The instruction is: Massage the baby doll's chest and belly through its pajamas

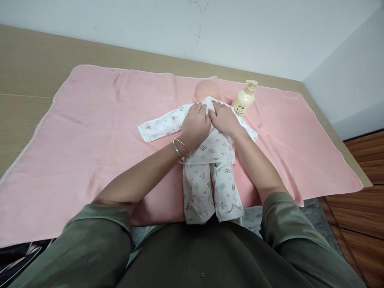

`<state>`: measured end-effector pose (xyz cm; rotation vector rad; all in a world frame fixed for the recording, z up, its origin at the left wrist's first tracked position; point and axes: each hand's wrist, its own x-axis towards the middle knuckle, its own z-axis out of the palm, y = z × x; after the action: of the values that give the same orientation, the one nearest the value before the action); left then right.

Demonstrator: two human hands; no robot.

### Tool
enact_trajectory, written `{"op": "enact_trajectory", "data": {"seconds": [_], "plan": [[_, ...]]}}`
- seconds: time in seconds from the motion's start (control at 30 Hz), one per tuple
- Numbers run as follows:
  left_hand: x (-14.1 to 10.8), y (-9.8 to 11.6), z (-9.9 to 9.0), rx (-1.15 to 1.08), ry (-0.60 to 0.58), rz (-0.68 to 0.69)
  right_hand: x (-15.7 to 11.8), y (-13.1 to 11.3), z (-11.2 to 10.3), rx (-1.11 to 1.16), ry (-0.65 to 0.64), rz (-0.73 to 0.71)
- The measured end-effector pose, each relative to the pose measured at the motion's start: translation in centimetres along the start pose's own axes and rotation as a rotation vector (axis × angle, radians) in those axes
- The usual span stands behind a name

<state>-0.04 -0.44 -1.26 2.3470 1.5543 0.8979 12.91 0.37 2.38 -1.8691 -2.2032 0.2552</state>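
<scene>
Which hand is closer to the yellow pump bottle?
Right. The right hand is on the white printed top, just left of the yellow pump bottle; the left hand is on that top too, but farther left.

Pump bottle (pixel 245 98): dark printed label (pixel 240 108), lettering too small to read.

A bald baby doll (pixel 212 154) in a white printed shirt (pixel 220 145) and matching trousers (pixel 196 192) lies stretched out on a pink blanket (pixel 87 136), sleeves spread wide, legs slightly apart.
</scene>
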Motion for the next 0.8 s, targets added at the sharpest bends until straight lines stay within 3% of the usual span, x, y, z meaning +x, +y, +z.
{"op": "enact_trajectory", "data": {"seconds": [0.13,0.3,0.6,0.8], "plan": [[0.7,-0.9,-0.3,-0.001,-0.012,-0.030,-1.5,-1.2,0.1,-0.050,-0.006,0.032],[1.8,-2.5,-0.5,0.018,-0.049,-0.029,-3.7,-3.1,0.3,-0.209,-0.005,-0.125],[-0.8,0.7,-0.4,0.122,-0.078,0.062,-0.1,-0.4,-0.3,-0.070,-0.043,0.032],[1.3,-1.3,-0.8,0.072,-0.116,-0.011,-2.5,-2.3,-0.7,-0.191,-0.059,-0.029]]}}
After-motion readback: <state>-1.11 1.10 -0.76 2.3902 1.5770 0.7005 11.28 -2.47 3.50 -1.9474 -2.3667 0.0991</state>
